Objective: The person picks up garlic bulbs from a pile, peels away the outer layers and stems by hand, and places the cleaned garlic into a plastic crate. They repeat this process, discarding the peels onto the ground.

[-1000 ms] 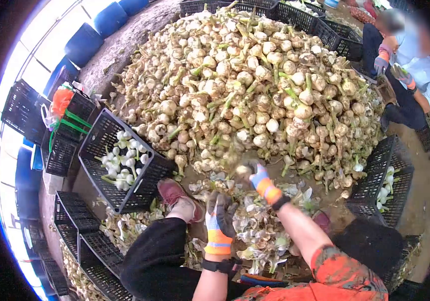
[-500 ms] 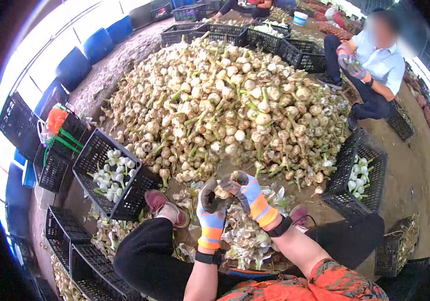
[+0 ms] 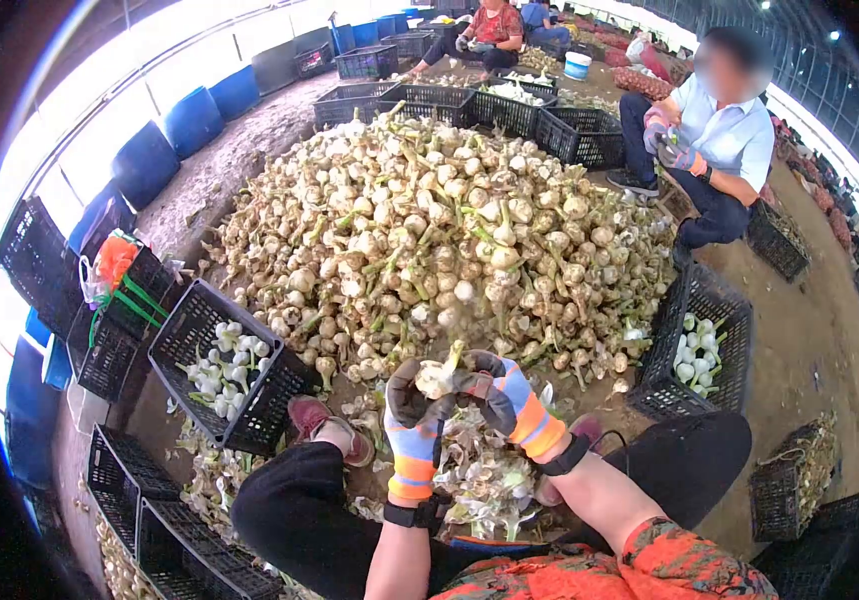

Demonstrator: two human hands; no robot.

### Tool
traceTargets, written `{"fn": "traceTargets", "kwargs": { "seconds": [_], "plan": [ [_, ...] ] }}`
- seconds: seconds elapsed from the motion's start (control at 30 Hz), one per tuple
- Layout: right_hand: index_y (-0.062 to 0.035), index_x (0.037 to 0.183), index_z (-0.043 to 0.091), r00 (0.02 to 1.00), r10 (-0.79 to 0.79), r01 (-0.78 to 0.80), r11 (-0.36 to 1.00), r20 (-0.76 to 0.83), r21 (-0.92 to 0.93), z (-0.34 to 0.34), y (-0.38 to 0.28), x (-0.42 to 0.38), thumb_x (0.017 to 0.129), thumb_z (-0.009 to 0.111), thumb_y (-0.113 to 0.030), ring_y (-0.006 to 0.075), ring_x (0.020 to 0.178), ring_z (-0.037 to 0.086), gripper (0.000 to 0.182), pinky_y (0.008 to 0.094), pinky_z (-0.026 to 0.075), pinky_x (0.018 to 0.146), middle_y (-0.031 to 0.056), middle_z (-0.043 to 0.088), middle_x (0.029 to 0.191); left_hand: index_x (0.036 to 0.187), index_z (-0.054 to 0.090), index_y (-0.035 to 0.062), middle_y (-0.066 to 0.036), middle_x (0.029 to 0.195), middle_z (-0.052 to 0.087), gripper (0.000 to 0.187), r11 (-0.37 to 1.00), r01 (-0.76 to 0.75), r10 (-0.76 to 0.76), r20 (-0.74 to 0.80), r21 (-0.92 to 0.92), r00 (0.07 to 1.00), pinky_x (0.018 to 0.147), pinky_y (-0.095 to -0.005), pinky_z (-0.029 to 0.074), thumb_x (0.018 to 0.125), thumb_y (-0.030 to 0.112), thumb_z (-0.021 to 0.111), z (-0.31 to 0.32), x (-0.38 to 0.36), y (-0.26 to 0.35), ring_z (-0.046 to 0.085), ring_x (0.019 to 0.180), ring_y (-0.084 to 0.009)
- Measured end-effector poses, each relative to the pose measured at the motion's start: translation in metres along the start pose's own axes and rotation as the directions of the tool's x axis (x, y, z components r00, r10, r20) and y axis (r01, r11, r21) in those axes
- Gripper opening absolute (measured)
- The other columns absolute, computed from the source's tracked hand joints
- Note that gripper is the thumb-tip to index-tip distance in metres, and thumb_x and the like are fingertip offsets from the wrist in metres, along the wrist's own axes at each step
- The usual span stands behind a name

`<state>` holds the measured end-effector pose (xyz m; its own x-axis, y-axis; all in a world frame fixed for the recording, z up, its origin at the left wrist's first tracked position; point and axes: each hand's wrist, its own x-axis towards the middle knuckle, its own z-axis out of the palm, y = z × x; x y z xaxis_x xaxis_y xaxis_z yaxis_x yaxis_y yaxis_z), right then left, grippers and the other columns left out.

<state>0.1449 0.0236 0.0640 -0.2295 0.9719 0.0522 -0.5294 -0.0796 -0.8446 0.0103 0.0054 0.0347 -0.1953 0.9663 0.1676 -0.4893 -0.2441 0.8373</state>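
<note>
Both of my hands, in striped work gloves, meet around one garlic bulb in front of my knees. My left hand has its fingers and thumb closed about the left side of the bulb. From the right, my right hand pinches at the bulb, its stubby stem pointing up between the hands. Loose peeled skins lie on the ground beneath my hands. Just beyond rises a large heap of unpeeled garlic with dirty skins and stems.
A black crate of white garlic tilts at my left. Another crate with cleaned bulbs stands at my right. Black crates line the heap's far side. A co-worker sits at the right, hands together; other people sit farther back.
The bulb shows more fully now, its stem upright between my hands, and the fingers have shifted around it. The view has tilted up slightly, bringing more of the far people into sight.
</note>
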Motion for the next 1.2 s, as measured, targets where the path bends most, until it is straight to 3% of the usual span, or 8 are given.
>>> {"fn": "traceTargets", "kwargs": {
  "seconds": [0.1, 0.13, 0.2, 0.67, 0.8, 0.87, 1.0, 1.2],
  "plan": [
    [-0.0008, 0.110, 0.055, 0.995, 0.098, -0.097, 0.991, -0.007, 0.095, 0.005, -0.005, 0.006, 0.083, 0.063, -0.016, 0.0125, 0.085, 0.061, 0.032, 0.0242, 0.047, 0.073, 0.0039, 0.064, 0.097, 0.117, 0.047, 0.0020, -0.009, 0.118, 0.052, 0.055, 0.987, -0.107, 0.101, 0.060, 0.119, 0.993, 0.092, -0.0331, 0.044, 0.067, -0.008, 0.070, 0.006, -0.003, 0.006, 0.052, 0.106, -0.0188],
    [-0.0008, 0.108, 0.058, 0.988, -0.144, 0.142, 0.989, 0.051, 0.043, 0.003, 0.004, 0.007, 0.081, 0.064, -0.015, 0.0124, 0.085, 0.061, 0.031, 0.0248, 0.048, 0.074, 0.0050, 0.064, 0.097, 0.115, 0.048, 0.0022, -0.009, 0.118, 0.052, 0.055, 0.961, -0.206, 0.187, 0.113, 0.186, 0.976, 0.092, -0.0334, 0.044, 0.066, -0.009, 0.070, 0.011, -0.004, 0.009, 0.052, 0.106, -0.0187],
    [0.0001, 0.106, 0.057, 0.996, 0.091, -0.092, 0.978, 0.012, 0.189, 0.003, -0.005, 0.005, 0.074, 0.071, -0.005, 0.0149, 0.083, 0.063, 0.035, 0.0270, 0.051, 0.074, 0.0069, 0.065, 0.096, 0.117, 0.048, 0.0020, -0.008, 0.117, 0.053, 0.056, 0.994, -0.105, 0.103, 0.050, 0.033, 0.993, 0.093, -0.0344, 0.043, 0.066, -0.008, 0.071, 0.015, -0.006, 0.011, 0.053, 0.105, -0.0191],
    [0.0017, 0.110, 0.058, 0.984, 0.143, -0.122, 0.976, 0.109, -0.180, -0.011, -0.023, -0.003, 0.080, 0.066, -0.013, 0.0105, 0.095, 0.057, 0.034, 0.0256, 0.045, 0.084, 0.0067, 0.063, 0.103, 0.126, 0.042, 0.0027, -0.009, 0.123, 0.049, 0.057, 0.995, -0.077, 0.071, 0.111, 0.055, 0.991, 0.095, -0.0337, 0.040, 0.075, 0.000, 0.068, 0.009, -0.009, 0.016, 0.050, 0.110, -0.0205],
    [0.0013, 0.108, 0.056, 0.932, -0.316, 0.324, 0.517, 0.175, -0.792, -0.022, -0.018, -0.004, 0.071, 0.059, 0.008, 0.0164, 0.104, 0.053, 0.038, 0.0277, 0.044, 0.085, 0.0128, 0.057, 0.110, 0.129, 0.038, 0.0014, -0.010, 0.125, 0.047, 0.052, 0.998, 0.034, -0.041, 0.146, 0.048, 0.988, 0.096, -0.0340, 0.040, 0.082, 0.004, 0.061, 0.010, -0.014, 0.028, 0.048, 0.112, -0.0206],
    [0.0035, 0.109, 0.056, 0.936, -0.266, 0.303, 0.266, 0.232, -0.915, -0.024, -0.033, 0.001, 0.066, 0.059, 0.007, 0.0249, 0.099, 0.055, 0.043, 0.0300, 0.042, 0.088, 0.0166, 0.056, 0.108, 0.131, 0.036, 0.0015, -0.012, 0.128, 0.045, 0.051, 0.994, 0.054, -0.040, 0.152, -0.094, 0.988, 0.096, -0.0357, 0.041, 0.085, 0.003, 0.057, 0.009, -0.011, 0.025, 0.048, 0.114, -0.0213],
    [0.0026, 0.111, 0.055, 0.993, 0.081, -0.064, 0.981, 0.087, -0.185, -0.013, -0.042, 0.001, 0.074, 0.062, 0.006, 0.0141, 0.083, 0.060, 0.037, 0.0286, 0.051, 0.072, 0.0078, 0.062, 0.100, 0.127, 0.040, -0.0008, -0.012, 0.120, 0.051, 0.053, 0.978, 0.097, -0.089, 0.048, -0.186, 0.995, 0.091, -0.0312, 0.044, 0.080, 0.002, 0.064, 0.015, -0.007, 0.033, 0.053, 0.106, -0.0187],
    [0.0018, 0.108, 0.055, 0.998, 0.065, -0.066, 0.988, -0.009, -0.141, -0.014, -0.009, 0.006, 0.076, 0.066, -0.006, 0.0152, 0.077, 0.063, 0.035, 0.0265, 0.051, 0.073, 0.0073, 0.064, 0.094, 0.129, 0.040, 0.0007, -0.011, 0.129, 0.045, 0.056, 0.990, -0.069, 0.052, 0.136, 0.123, 0.989, 0.096, -0.0321, 0.040, 0.078, -0.005, 0.061, 0.006, -0.008, 0.014, 0.046, 0.116, -0.0202]
  ]
}}
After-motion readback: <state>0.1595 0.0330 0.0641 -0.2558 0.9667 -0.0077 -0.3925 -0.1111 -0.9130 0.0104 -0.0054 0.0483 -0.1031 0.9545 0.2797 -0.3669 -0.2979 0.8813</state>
